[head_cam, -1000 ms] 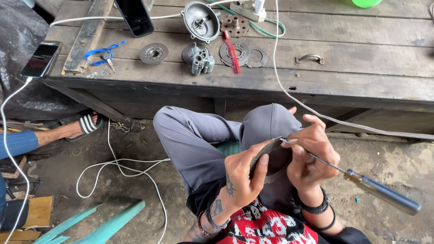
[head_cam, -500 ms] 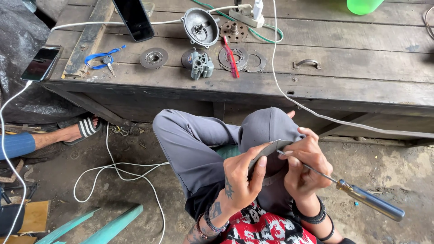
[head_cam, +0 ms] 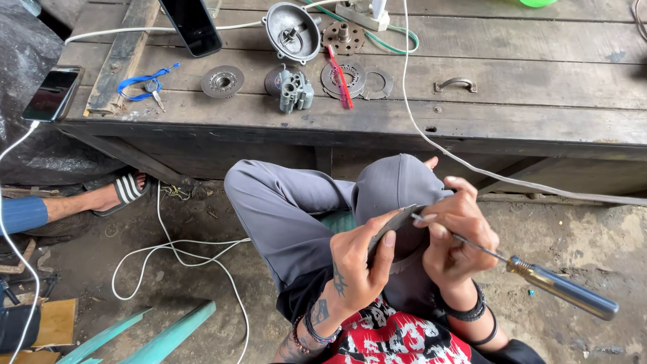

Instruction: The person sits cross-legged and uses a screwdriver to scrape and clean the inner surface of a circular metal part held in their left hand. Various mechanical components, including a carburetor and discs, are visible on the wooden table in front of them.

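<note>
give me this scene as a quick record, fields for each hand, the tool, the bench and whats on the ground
left hand: left hand grips a thin dark metal plate by its edge, over the lap
right hand: right hand holds a screwdriver, tip at the plate's upper edge
tool: thin shaft, long silvery-blue handle pointing lower right
bench: wooden bench with a round metal housing, toothed discs, a red-handled tool, blue-strapped keys, two phones
ground: white cable on dirt; another person's sandalled foot at left
</note>
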